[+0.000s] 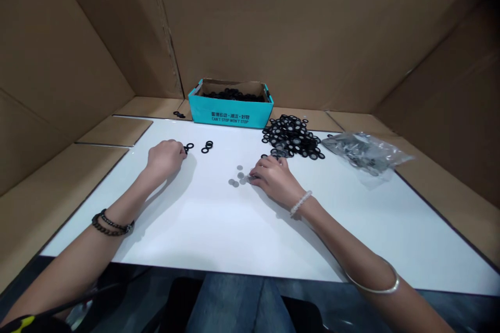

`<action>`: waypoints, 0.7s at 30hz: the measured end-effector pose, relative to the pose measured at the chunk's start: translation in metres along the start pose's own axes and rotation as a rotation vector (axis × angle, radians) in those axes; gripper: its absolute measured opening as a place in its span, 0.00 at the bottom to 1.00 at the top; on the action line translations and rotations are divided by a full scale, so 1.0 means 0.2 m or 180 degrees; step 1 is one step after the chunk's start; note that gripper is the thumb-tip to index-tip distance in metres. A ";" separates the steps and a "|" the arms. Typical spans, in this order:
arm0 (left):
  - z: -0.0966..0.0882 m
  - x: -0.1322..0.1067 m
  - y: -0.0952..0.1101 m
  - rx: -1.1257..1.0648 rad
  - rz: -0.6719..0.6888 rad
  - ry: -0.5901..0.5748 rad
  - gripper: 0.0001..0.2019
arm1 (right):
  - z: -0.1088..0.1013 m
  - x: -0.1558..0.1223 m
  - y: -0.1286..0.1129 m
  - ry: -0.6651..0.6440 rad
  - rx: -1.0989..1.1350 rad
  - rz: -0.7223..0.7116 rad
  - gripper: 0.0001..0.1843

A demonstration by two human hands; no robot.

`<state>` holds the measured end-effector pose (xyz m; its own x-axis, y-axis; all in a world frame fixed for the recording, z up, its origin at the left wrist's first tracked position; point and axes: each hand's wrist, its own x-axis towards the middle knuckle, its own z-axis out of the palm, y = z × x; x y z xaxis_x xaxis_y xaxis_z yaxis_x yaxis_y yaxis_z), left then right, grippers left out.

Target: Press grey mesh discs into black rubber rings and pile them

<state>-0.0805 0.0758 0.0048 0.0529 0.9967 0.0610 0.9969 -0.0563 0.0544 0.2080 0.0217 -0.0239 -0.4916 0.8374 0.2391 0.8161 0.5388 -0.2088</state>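
Observation:
My left hand point(166, 159) is closed, with its fingertips pinched on a black ring point(185, 151) at the left of the white table. Another black ring point(190, 145) lies touching or just beside it. A little further right rest a few loose black rings point(209, 144). My right hand point(275, 179) is curled palm down near the middle, its fingertips closed on thin grey discs point(250, 179) that are partly hidden under the fingers. Several more grey discs point(236, 183) lie flat just left of those fingertips. Behind the right hand spreads a heap of black rings with grey centres point(292, 135).
A turquoise box point(230, 112) holding many black rings stands at the back. On the right lies a clear plastic bag point(367, 152) with grey discs inside. Cardboard walls point(273, 26) enclose the table point(219, 234). Some black rings point(178, 114) sit left of the box.

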 end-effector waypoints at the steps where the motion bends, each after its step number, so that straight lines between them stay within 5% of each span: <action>1: 0.00 -0.01 0.01 0.0003 -0.0020 0.0106 0.12 | 0.00 0.00 0.00 -0.0009 0.0026 0.0008 0.06; 9: -0.02 -0.07 0.13 -0.0754 0.0165 0.0675 0.11 | 0.02 0.02 0.01 -0.0066 0.0467 0.0258 0.02; 21: 0.08 -0.19 0.33 -0.4225 0.0161 -0.1070 0.12 | 0.04 0.03 0.02 0.0089 0.1401 0.0507 0.09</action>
<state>-0.0149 0.0355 -0.0094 0.2884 0.9471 -0.1408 0.1998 0.0842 0.9762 0.2068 0.0295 -0.0304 -0.3574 0.9133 0.1955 0.6713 0.3967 -0.6261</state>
